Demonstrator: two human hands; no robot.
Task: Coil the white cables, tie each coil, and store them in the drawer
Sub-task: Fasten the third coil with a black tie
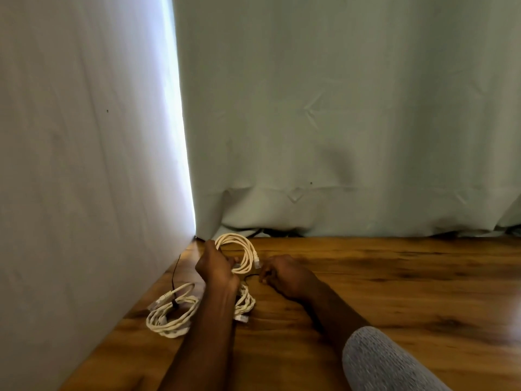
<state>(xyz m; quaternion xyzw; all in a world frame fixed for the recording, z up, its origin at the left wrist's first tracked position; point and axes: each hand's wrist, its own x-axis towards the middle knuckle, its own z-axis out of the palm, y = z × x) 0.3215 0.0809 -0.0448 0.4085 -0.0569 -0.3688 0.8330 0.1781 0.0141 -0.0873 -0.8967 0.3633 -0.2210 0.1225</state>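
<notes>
My left hand (215,268) grips a small coil of white cable (241,249) and holds it upright just above the wooden table (394,277); a plug end hangs on the coil's right side. My right hand (282,273) rests beside it on the table, fingers pinched near a thin black tie (249,275); whether it holds the tie is unclear. A second white coil (172,314), bound with a black tie, lies on the table to the left of my left forearm. Another white coil (244,303) lies partly hidden under my left wrist.
A pale curtain (338,122) hangs along the table's far edge, and a white curtain (84,136) closes off the left side. A thin black wire (175,270) lies near the left edge. A grey sleeve (377,362) covers my right upper arm. No drawer is in view.
</notes>
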